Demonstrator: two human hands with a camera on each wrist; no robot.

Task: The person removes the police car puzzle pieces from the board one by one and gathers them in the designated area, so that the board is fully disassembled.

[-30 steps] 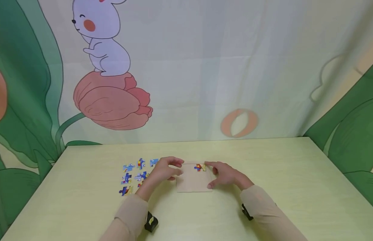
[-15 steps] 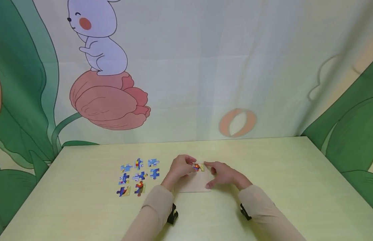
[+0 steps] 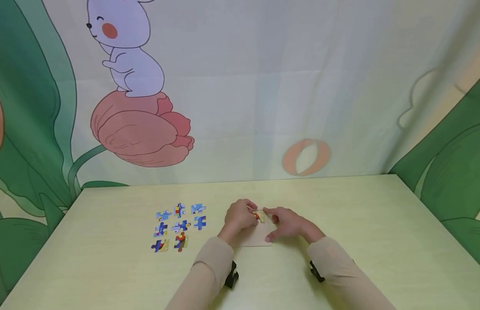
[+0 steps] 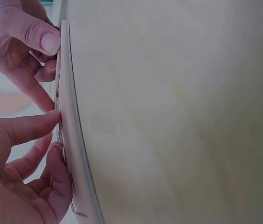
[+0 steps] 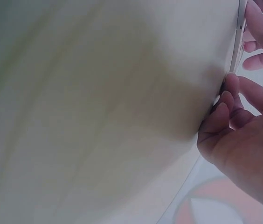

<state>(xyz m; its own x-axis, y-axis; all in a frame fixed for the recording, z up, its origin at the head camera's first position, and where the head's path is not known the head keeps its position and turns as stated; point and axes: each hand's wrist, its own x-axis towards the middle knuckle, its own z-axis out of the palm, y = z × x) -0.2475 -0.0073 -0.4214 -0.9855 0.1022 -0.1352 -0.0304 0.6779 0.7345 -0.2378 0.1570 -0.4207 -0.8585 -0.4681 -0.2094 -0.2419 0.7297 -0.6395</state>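
A square pale wooden puzzle board (image 3: 253, 239) lies on the table in front of me. Near its far right corner sits a red and yellow jigsaw piece (image 3: 262, 216). My left hand (image 3: 240, 216) reaches over the board and pinches at this piece, covering its left part. In the left wrist view the left thumb and fingers (image 4: 59, 163) come down low at the board's surface. My right hand (image 3: 290, 224) holds the board's right side, index finger at the far corner and thumb near the front corner. The right wrist view shows its fingers (image 5: 215, 116) bent close to the table.
Several loose jigsaw pieces (image 3: 181, 226) with blue, red and yellow print lie in rows left of the board. The light wooden table (image 3: 364, 224) ends at the back against a printed curtain (image 3: 232, 86).
My left hand has moved right, from the board's left side onto the piece in the board, uncovering the loose pieces. The right hand has stayed at the board's right side.
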